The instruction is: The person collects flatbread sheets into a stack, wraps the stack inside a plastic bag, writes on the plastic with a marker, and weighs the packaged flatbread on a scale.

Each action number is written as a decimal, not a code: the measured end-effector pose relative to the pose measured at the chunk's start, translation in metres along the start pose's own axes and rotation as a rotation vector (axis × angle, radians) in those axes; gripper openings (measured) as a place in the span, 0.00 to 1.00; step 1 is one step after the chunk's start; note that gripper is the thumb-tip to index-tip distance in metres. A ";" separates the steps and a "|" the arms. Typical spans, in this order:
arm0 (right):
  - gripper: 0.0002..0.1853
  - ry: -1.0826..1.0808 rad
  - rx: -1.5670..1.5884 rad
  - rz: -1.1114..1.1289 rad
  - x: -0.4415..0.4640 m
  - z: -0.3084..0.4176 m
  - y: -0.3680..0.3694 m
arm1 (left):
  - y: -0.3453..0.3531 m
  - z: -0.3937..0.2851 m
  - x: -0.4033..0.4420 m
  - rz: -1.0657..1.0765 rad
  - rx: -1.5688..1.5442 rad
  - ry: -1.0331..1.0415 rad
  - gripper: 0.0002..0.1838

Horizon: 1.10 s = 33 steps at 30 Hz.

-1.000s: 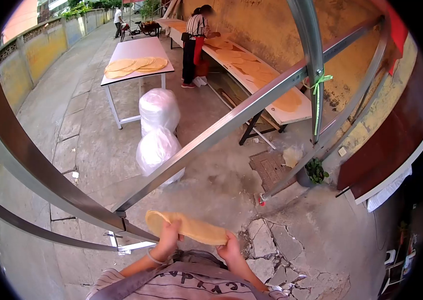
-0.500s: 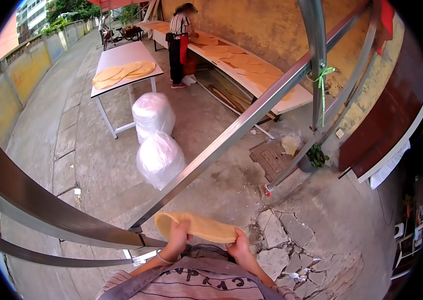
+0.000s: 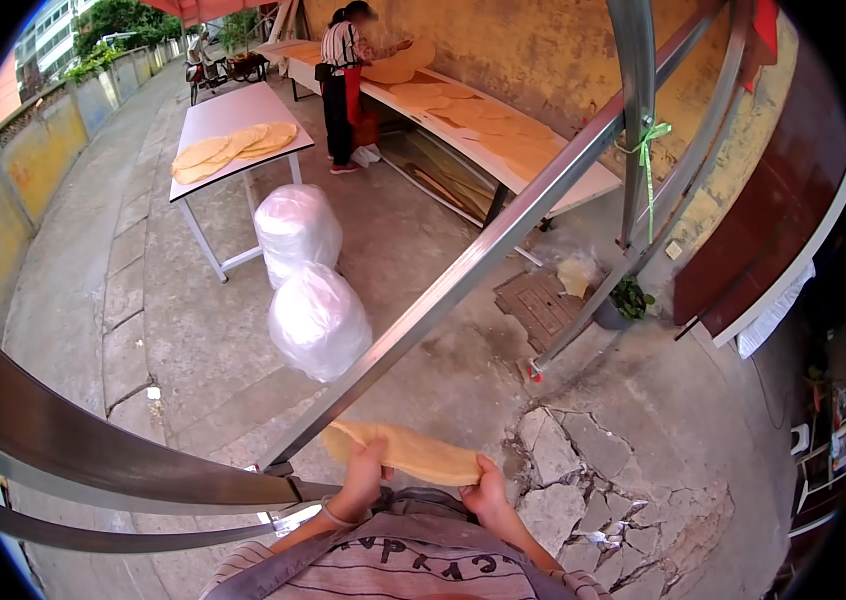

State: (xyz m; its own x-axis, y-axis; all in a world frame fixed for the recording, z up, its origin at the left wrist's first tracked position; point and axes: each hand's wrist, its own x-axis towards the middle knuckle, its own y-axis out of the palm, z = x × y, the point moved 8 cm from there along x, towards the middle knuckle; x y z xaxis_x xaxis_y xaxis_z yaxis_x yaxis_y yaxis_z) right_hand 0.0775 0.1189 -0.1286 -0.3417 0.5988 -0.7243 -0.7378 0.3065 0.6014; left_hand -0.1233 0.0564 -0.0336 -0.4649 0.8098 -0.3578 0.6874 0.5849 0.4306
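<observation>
A folded, tan, flat sheet (image 3: 428,455) is held in front of my body at the bottom centre. My left hand (image 3: 368,470) grips its near edge towards the left end, thumb on top. At the right end my right hand (image 3: 486,485) pinches the sheet, fingers closed on it. The sheet's left end curves open and lies partly behind a slanting metal bar (image 3: 443,295).
Two wrapped plastic bundles (image 3: 318,320) stand on the ground ahead. Beyond are a white table (image 3: 233,108) with round tan sheets and a long table (image 3: 583,187) with more, where another person (image 3: 341,90) stands. Metal frame bars curve at left; broken paving (image 3: 588,490) lies at right.
The view has shifted, so the tables and bundles appear further left. At the long table, the other person now holds up a round sheet. Both my hands keep hold of the folded sheet.
</observation>
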 end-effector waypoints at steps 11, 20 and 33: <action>0.12 0.003 -0.055 0.022 -0.005 -0.001 0.007 | -0.009 0.004 -0.003 -0.027 -0.008 0.013 0.07; 0.13 -0.020 -0.098 -0.002 -0.008 -0.005 0.004 | -0.015 0.001 -0.008 -0.042 -0.043 0.016 0.08; 0.18 -0.129 0.036 0.029 -0.013 -0.039 -0.004 | 0.000 -0.023 -0.022 0.109 0.102 0.049 0.07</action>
State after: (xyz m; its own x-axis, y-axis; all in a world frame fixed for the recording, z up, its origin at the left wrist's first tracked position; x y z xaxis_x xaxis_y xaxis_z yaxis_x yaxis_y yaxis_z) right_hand 0.0624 0.0806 -0.1345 -0.2832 0.6969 -0.6589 -0.7065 0.3130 0.6347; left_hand -0.1263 0.0397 -0.0071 -0.4095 0.8710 -0.2715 0.7872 0.4877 0.3773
